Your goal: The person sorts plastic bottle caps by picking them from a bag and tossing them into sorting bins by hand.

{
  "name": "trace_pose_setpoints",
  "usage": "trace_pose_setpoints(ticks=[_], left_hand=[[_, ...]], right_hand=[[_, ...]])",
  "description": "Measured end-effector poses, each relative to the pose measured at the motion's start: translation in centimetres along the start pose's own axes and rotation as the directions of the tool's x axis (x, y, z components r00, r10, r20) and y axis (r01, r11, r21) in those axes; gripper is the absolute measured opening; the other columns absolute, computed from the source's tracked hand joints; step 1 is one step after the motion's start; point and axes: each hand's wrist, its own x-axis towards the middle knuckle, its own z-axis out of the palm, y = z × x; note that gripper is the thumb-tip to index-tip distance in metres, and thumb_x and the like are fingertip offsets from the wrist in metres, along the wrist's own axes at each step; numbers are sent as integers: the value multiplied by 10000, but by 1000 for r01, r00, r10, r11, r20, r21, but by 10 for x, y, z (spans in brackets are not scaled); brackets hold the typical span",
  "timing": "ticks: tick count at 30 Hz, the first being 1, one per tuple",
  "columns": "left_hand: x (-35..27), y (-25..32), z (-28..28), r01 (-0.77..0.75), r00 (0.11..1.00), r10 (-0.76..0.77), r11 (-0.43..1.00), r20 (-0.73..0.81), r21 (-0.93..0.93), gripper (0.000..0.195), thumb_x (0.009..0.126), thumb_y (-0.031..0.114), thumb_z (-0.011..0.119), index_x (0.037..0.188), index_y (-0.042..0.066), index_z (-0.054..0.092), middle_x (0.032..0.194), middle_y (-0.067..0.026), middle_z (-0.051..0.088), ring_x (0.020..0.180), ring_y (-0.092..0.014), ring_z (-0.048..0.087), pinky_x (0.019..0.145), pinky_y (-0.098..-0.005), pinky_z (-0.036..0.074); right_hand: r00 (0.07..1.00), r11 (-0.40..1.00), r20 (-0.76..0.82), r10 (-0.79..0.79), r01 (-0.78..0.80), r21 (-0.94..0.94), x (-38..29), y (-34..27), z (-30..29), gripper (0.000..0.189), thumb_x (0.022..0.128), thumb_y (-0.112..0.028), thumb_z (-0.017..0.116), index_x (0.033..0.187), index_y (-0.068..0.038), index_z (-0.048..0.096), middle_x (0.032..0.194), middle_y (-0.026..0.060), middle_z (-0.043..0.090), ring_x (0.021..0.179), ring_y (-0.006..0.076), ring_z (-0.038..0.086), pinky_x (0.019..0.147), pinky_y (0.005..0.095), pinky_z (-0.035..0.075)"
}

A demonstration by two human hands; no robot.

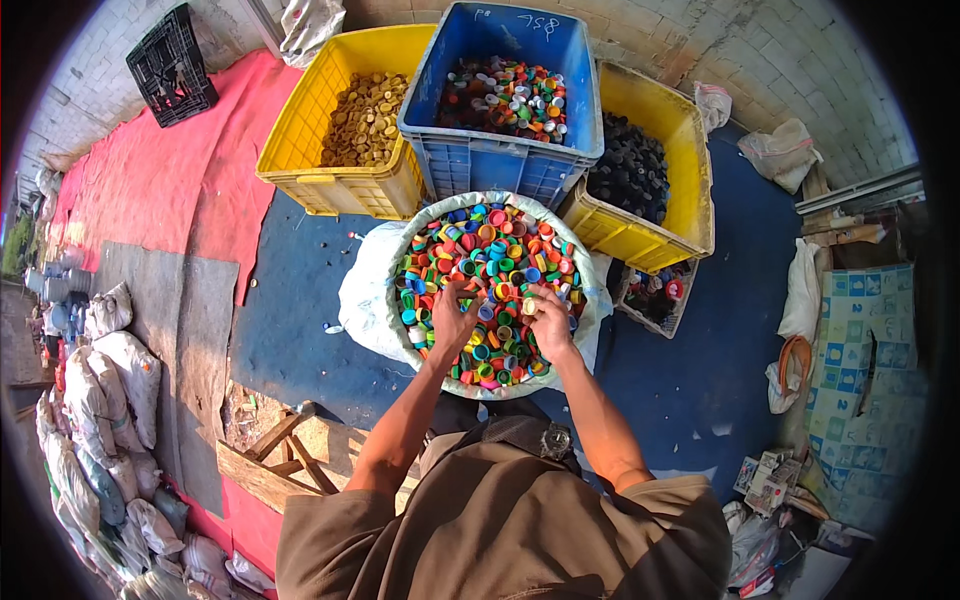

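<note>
A round, fabric-rimmed container heaped with plastic bottle caps of many colours stands right before me. My left hand is over the left middle of the heap, fingers bent down among the caps; whether it grips one I cannot tell. On the right side, my right hand holds a pale yellow cap at its fingertips. Beyond the container stand a yellow crate with yellowish caps, a blue crate with mixed caps and a second yellow crate with black caps.
A small grey crate with caps sits under the right yellow crate. White sacks lie against the container. A wooden frame is at lower left, with many filled sacks farther left. A black crate leans at the wall.
</note>
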Motion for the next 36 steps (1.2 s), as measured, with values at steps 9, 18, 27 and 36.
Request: trace_pose_setpoints(ticks=[9,18,27,36], left_hand=[[71,9,44,-356,927,283,869,245,343,522,714,146,700,1179,82,470,936,-5,677,865,-300,535,778,-414,388],[78,-3,60,-312,932,190,854,309,416,448,729,178,689,1141,93,533,920,18,687,925,-296,541,803,-407,408],[70,10,46,-309,937,261,929,231,202,281,741,143,683,994,39,618,881,-75,692,771,-256,634,762,-355,481],[20,25,-11,616,767,-343,157,543,-772,165,877,138,467,1007,72,545,925,-56,588,892,-196,570,816,-422,498]], right_hand=[[999,892,-21,-25,32,450,-44,-11,-34,193,778,-201,510,888,-47,549,833,81,580,789,233,559,749,344,464],[997,902,-73,3,29,430,-64,-1,-50,202,787,-195,516,935,-60,537,850,64,579,798,215,557,736,335,457],[999,903,-40,21,-2,429,-54,-3,-47,208,791,-192,518,949,-59,542,867,76,585,800,218,559,761,342,452],[921,556,-105,-375,132,-821,-12,-1,-23,342,726,-152,743,962,-9,541,868,96,627,775,183,618,647,303,500]])
